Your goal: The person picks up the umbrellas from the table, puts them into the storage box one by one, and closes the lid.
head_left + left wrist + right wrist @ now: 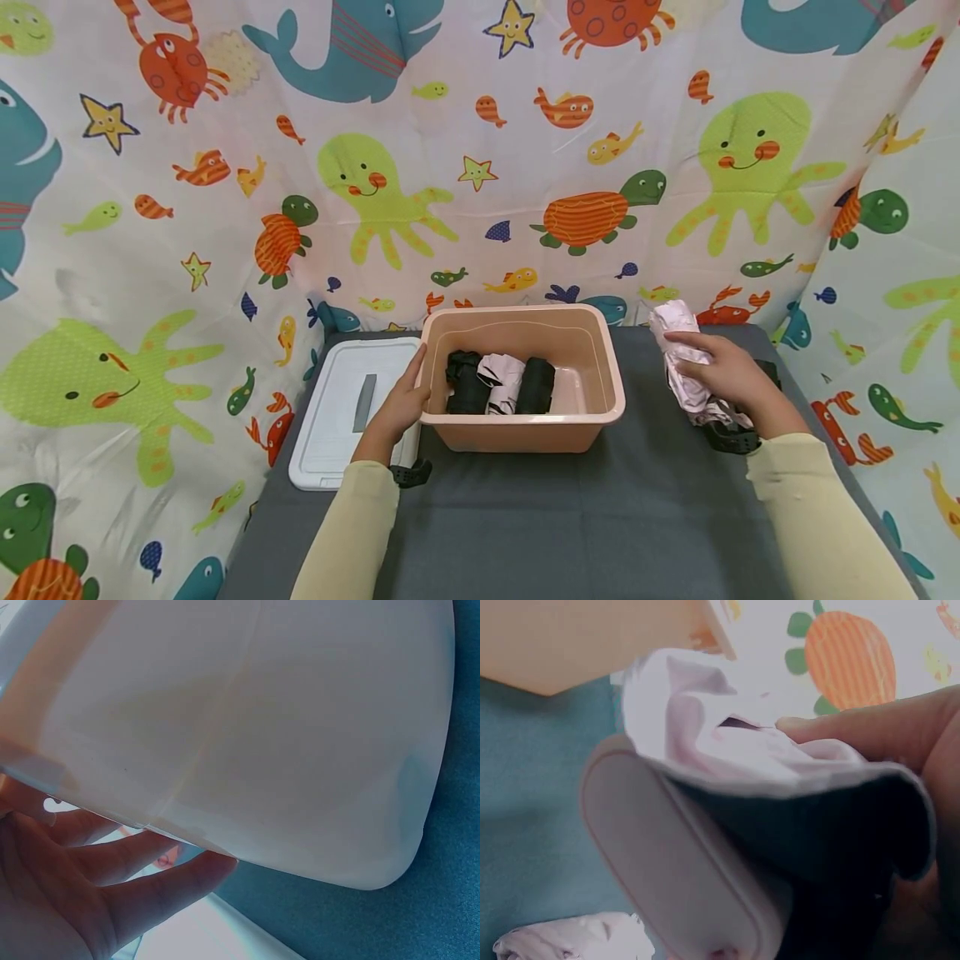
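Inside the pink tub lie three rolled cloths; the left hand rests flat against its wall, the right hand grips a pale roll.

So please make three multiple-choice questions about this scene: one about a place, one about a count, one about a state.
1. Where does the white lid lie?
A. left of the tub
B. inside the tub
C. on top of the tub

2. How many rolled cloths are in the pink tub?
A. one
B. three
C. five

3. What is the right hand doing?
A. resting flat on the table
B. holding a pale pink rolled cloth
C. lifting the lid

Answers:
1 A, the lid lies flat on the table beside the tub's left wall, by the left hand.
2 B, two black rolls and one white one lie side by side.
3 B, its fingers wrap around the cloth.
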A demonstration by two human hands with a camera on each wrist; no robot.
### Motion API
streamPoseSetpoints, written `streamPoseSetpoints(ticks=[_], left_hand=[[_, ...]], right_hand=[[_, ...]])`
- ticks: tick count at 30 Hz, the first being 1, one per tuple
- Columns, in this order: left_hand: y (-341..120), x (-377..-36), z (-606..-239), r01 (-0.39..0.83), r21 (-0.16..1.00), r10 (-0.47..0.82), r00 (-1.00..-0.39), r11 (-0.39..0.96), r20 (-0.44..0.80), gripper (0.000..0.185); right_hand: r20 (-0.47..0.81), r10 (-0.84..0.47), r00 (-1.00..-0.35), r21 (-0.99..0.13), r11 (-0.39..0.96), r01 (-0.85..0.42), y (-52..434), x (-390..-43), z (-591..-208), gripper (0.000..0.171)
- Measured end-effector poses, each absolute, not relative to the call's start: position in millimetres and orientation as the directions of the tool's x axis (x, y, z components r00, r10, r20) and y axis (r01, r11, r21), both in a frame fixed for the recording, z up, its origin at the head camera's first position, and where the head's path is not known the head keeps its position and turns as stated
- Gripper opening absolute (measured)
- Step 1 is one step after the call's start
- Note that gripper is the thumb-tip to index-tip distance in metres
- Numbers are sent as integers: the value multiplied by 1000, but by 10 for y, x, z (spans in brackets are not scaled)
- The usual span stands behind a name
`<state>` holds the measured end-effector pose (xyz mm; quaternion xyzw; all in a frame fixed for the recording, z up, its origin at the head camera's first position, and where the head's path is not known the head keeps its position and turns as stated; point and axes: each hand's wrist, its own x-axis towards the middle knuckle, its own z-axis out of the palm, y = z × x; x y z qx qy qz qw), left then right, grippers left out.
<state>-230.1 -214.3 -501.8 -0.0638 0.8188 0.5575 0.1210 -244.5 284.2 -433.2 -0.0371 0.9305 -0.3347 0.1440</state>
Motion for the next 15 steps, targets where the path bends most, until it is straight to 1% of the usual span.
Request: streamPoseSetpoints(ticks=[5,15], left_hand=[[-2144,-2294,-5016,-225,903,40,-966,366,-257,75],[-2151,-2303,-5020,-236,899,32,-963,368,-266,74]], right_hand=[[-226,-177,-958,-656,755,15,2746,-2425,-4256,63],[-165,-221,-961,-645,761,-64,2576,-2397,-4134,62]])
